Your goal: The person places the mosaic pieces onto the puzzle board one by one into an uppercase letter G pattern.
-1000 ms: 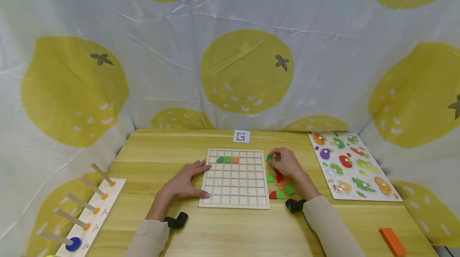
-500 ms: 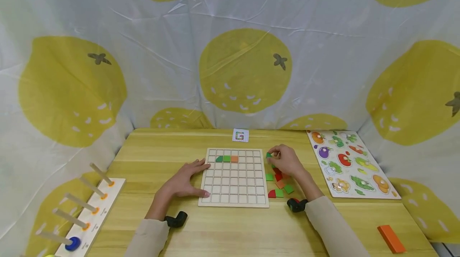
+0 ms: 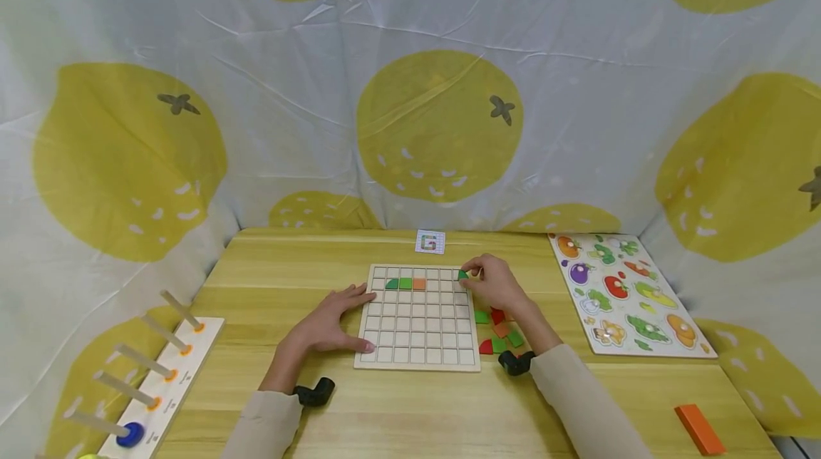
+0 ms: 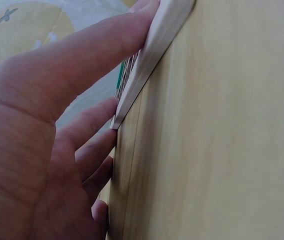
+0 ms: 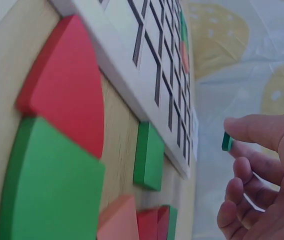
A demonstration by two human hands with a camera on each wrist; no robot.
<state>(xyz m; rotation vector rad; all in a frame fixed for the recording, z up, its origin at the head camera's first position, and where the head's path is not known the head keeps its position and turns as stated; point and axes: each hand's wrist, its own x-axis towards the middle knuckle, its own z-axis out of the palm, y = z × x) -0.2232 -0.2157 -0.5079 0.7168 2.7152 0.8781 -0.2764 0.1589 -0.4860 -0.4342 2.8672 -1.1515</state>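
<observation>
A wooden grid board (image 3: 418, 323) lies flat mid-table. Three tiles sit side by side in its second row: a dark green quarter-round tile (image 3: 392, 284), a light green square tile (image 3: 405, 283) and an orange square tile (image 3: 419, 284). My left hand (image 3: 328, 320) rests at the board's left edge, thumb and extended fingers touching it. My right hand (image 3: 498, 284) pinches another dark green curved tile (image 5: 227, 142) between thumb and index finger, over the board's upper right corner. Beside the board lie loose tiles, among them a red quarter-round tile (image 5: 69, 85) and a green one (image 5: 52, 185).
A small printed card (image 3: 430, 241) showing a coloured G lies behind the board. To the right is a vegetable puzzle board (image 3: 631, 295), with an orange block (image 3: 700, 429) nearer. A peg stand (image 3: 167, 388) carrying a blue ring stands left. A lemon-print curtain (image 3: 442, 124) hangs behind.
My right hand has moved left with the pinched green tile, from over the loose pile to the board's upper right corner. The left hand stays at the board's edge.
</observation>
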